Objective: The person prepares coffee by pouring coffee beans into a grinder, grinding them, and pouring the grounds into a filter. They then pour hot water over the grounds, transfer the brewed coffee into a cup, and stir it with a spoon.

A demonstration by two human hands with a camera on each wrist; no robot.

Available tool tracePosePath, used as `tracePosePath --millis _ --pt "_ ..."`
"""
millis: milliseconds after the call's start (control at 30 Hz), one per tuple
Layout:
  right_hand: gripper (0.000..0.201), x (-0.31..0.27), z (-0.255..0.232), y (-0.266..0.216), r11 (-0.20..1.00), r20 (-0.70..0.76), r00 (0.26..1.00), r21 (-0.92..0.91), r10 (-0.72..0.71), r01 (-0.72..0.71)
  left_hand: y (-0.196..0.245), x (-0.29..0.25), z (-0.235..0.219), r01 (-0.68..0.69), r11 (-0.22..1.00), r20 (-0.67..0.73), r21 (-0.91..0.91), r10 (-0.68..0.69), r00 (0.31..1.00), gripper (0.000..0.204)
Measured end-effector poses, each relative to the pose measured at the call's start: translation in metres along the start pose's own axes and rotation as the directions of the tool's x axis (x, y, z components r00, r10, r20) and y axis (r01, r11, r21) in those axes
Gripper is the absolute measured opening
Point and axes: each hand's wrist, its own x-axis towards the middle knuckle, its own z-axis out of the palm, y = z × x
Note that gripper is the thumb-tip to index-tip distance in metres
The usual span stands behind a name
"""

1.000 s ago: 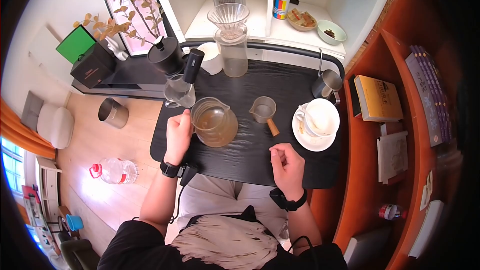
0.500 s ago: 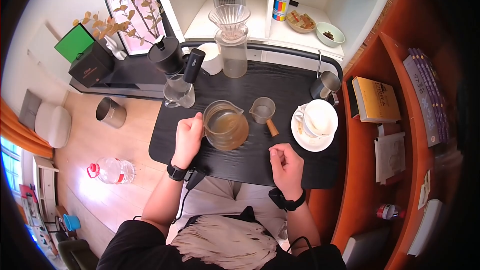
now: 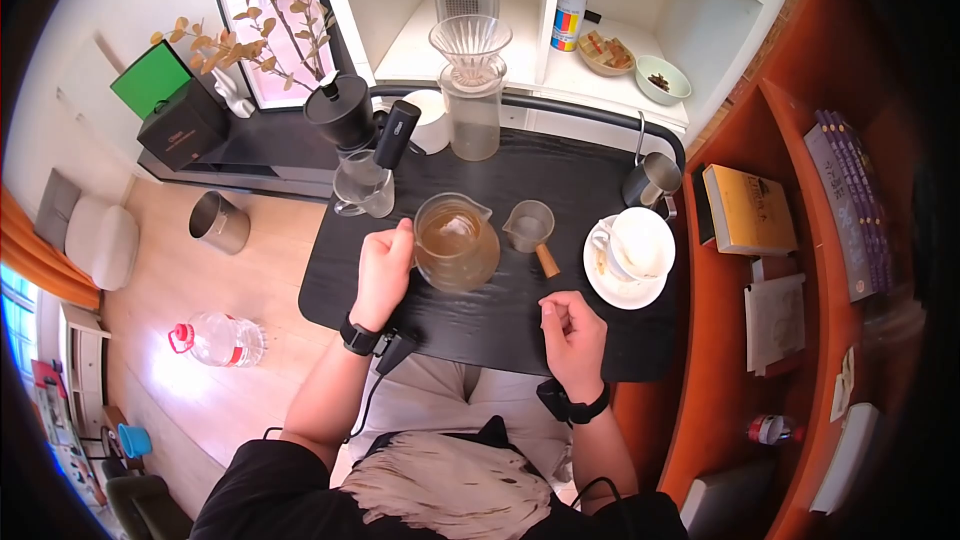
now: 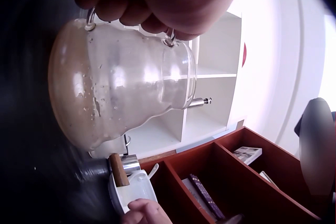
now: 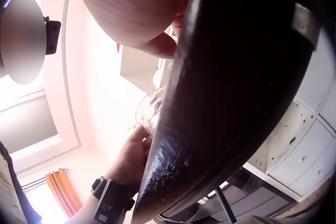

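My left hand [image 3: 385,275] grips the handle of a glass carafe [image 3: 457,268], its fingers wrapped round it in the left wrist view. Brownish liquid fills the lower part of the carafe, with droplets on the inner wall above. The base sits close over the black table. My right hand [image 3: 575,342] rests at the table's near edge, fingers loosely curled around nothing. Between the hands, farther back, stands a small glass pitcher [image 3: 527,227] with a wooden handle. Right of it, a stained white cup [image 3: 640,240] with a spoon inside sits on a saucer [image 3: 622,294].
Behind the carafe stand a glass dripper [image 3: 470,45] on a glass vessel [image 3: 474,122], a white container [image 3: 430,125], a black grinder [image 3: 338,115] and a glass mug [image 3: 365,185]. A metal pitcher [image 3: 652,180] is at back right. Shelves [image 3: 720,340] border the right side.
My left hand has carried the carafe rightward toward the small pitcher, then slightly away from me. The liquid's surface in it has shifted. My right hand has stayed in place.
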Motion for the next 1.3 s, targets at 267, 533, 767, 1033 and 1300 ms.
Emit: tracePosePath --millis 267,533,767,1033,1300 --pt "0.006 0.001 0.000 0.002 1.000 0.024 0.999 -0.019 -0.024 0.025 0.006 -0.014 -0.014 0.030 0.998 0.033 0.061 -0.032 0.999 0.059" --pt "0.005 0.000 0.001 -0.001 1.000 0.003 1.000 -0.004 -0.021 0.021 0.000 0.008 -0.011 0.024 0.998 -0.030 0.066 -0.022 0.999 0.058" --pt "0.005 0.000 0.000 0.003 1.000 0.000 1.000 -0.001 -0.001 0.001 0.003 -0.003 -0.001 0.013 0.999 0.008 0.046 -0.013 1.000 0.059" --pt "0.006 0.001 0.001 -0.001 1.000 -0.001 1.000 -0.016 -0.026 0.026 0.006 -0.005 -0.026 0.023 0.999 -0.015 0.039 -0.022 1.000 0.059" --pt "0.005 0.000 0.000 0.002 1.000 0.007 1.000 -0.003 -0.004 0.004 0.008 -0.011 -0.009 0.018 1.000 0.042 0.013 -0.018 0.999 0.061"
